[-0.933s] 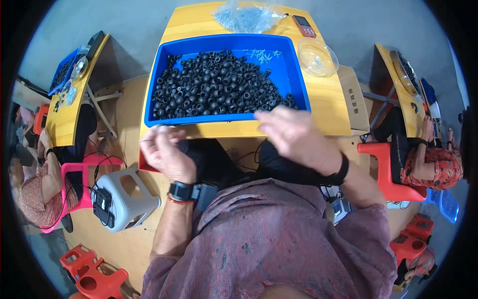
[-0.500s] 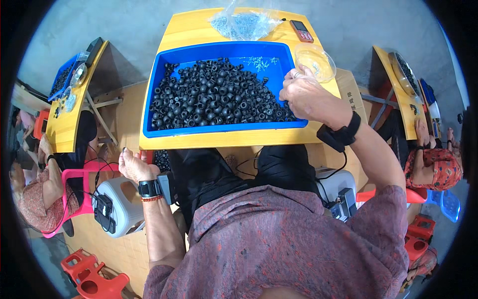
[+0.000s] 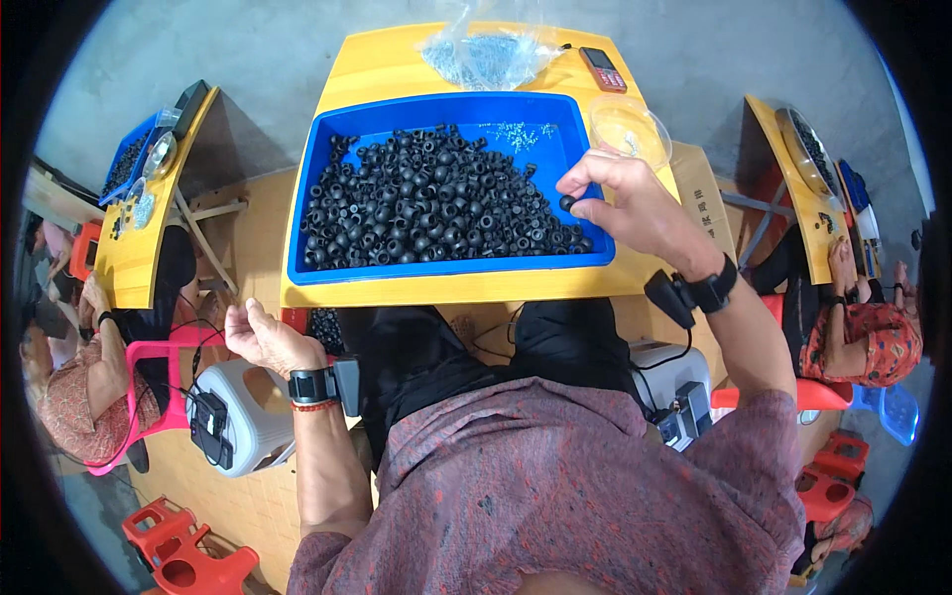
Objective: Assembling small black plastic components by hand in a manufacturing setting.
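Black part [image 3: 567,202], hands [image 3: 627,203] apart, right pinching it, left lower

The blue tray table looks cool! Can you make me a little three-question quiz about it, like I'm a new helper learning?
1. Which hand pinches a round black part at the right side of the blue tray?

2. True or false: the phone lies on the yellow table, outside the blue tray.

3. Pick one. The clear bag behind the blue tray holds small bits of which colour?
A) yellow
B) pale blue
C) red

Key: 1. The right hand. 2. True. 3. B.
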Demonstrator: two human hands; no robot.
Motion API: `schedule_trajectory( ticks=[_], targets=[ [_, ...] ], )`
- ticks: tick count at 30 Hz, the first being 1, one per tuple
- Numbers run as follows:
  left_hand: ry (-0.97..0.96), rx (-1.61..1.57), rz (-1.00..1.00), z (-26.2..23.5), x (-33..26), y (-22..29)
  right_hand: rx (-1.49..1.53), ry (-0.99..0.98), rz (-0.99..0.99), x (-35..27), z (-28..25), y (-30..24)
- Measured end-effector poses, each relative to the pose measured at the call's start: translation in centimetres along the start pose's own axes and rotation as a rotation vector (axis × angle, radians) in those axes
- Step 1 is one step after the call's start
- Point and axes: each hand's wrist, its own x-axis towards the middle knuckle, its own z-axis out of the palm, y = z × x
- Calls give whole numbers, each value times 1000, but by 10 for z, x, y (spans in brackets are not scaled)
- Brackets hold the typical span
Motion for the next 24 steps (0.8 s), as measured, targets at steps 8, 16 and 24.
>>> schedule_trajectory(
  ticks=[8, 16, 24],
  targets=[
    [-566, -149, 175, 23, -86, 89, 550, 176, 75, -25, 16, -27],
    [-1210, -305, -145, 17, -140, 109, 1045, 113, 189, -29, 51, -52],
    [-1323, -291, -17, 15, -143, 90, 1089, 32, 257, -37, 84, -64]
  ],
)
